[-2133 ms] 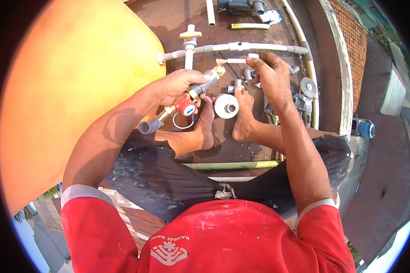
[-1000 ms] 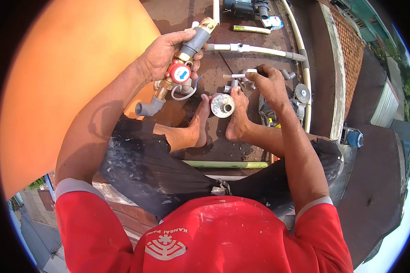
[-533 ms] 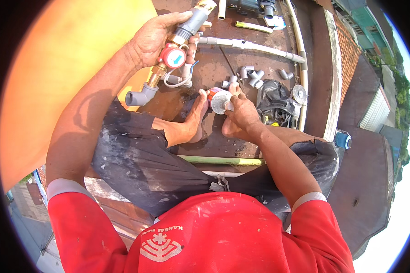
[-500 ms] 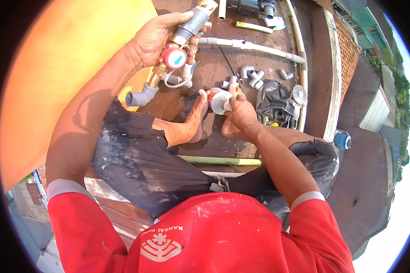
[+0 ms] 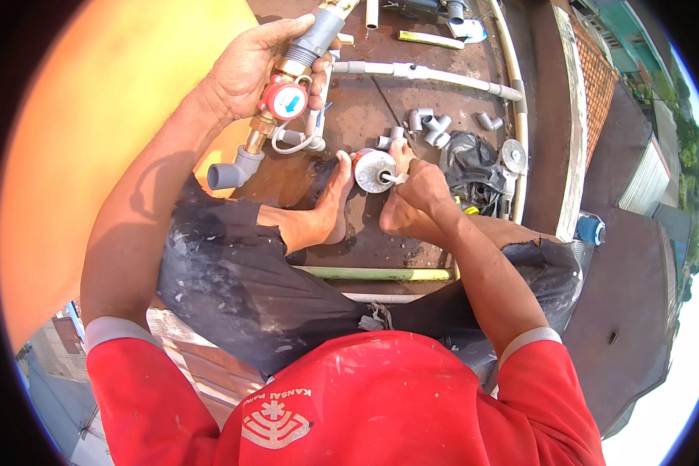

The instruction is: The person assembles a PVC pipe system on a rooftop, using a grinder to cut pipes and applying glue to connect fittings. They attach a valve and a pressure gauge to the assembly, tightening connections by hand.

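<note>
The big orange tank [image 5: 124,155] bulges along the left. Beside it, raised above the floor, hangs the pipe assembly [image 5: 292,68] — the left hand [image 5: 245,74] curls around its middle. Brass sections should make it fairly heavy and rigid; its grey sleeve [image 5: 313,39] looks the sturdiest hold, the red round housing [image 5: 284,100] more fragile. Between the bare feet [image 5: 330,203] sits a pale-topped can [image 5: 371,167], likely stiff-walled. At its mouth the right hand [image 5: 425,186], nearly closed, pinches a white applicator [image 5: 397,179] — light, perhaps slippery if wet.
</note>
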A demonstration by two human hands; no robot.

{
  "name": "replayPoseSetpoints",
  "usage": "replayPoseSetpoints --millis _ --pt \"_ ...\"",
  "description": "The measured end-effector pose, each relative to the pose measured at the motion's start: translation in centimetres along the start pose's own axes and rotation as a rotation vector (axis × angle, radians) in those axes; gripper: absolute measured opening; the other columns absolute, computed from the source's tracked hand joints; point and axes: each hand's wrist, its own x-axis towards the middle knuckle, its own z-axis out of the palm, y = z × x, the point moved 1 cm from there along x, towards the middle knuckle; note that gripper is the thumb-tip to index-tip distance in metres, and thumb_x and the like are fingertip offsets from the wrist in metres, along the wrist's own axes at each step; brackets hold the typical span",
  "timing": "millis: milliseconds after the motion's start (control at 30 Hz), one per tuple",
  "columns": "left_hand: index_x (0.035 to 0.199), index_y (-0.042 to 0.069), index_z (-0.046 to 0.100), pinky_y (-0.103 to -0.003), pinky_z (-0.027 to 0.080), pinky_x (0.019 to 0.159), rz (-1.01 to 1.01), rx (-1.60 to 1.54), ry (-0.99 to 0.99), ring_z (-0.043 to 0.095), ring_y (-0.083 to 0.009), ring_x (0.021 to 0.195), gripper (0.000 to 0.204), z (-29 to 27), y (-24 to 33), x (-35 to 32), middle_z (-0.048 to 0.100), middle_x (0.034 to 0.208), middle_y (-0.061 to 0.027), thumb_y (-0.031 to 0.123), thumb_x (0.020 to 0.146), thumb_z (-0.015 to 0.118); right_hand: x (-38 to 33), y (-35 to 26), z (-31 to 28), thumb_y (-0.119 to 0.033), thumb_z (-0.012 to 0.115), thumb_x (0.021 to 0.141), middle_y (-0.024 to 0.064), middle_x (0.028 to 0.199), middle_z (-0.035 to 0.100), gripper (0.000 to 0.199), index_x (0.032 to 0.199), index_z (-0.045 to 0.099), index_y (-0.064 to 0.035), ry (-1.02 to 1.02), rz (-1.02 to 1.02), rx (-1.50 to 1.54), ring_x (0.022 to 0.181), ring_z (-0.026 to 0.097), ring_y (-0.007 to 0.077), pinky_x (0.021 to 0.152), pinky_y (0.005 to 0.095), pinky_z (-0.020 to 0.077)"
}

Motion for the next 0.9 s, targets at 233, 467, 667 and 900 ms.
replayPoseSetpoints --millis 233,467,667,900 --pt "0.137 -0.007 0.060 -0.044 0.070 0.071 0.029 -0.090 -0.062 0.075 -0.0237 0.079 0.056 0.3 0.5 2.0 0.068 0.097 -0.0128 0.043 0.114 0.052 0.3 7.6 -3.5 -0.016 0.091 0.082 0.0209 0.104 0.080 0.044 0.115 0.075 0.0083 -0.324 0.066 0.452 0.097 0.079 0.0263 0.083 0.0395 0.0610" --pt "0.135 -0.010 0.056 -0.044 0.071 0.066 0.064 -0.130 0.005 0.070 -0.0262 0.078 0.056 1.0 0.9 2.3 0.061 0.096 -0.0138 0.042 0.116 0.047 7.1 10.5 -9.1 -0.008 0.081 0.098 0.0211 0.111 0.077 0.031 0.119 0.070 0.0115 0.168 -0.025 1.412 0.106 0.078 0.0288 0.099 0.0425 0.0674" --pt "0.136 -0.008 0.053 -0.035 0.058 0.053 0.089 -0.035 0.130 0.062 -0.0210 0.069 0.051 1.4 0.9 2.5 0.059 0.097 -0.0146 0.039 0.118 0.044 19.1 11.2 -16.4 -0.011 0.085 0.095 0.0178 0.096 0.078 0.033 0.112 0.071 0.0132 0.543 0.131 1.227 0.082 0.079 0.0237 0.075 0.0370 0.0690" --pt "0.135 -0.006 0.050 -0.039 0.063 0.049 0.047 -0.018 0.220 0.067 -0.0230 0.064 0.052 0.4 0.7 2.3 0.058 0.094 -0.0130 0.042 0.119 0.041 26.4 10.7 -18.5 -0.014 0.088 0.092 0.0133 0.089 0.077 0.031 0.109 0.075 0.0085 0.582 0.131 0.980 0.076 0.075 0.0184 0.069 0.0314 0.0629"
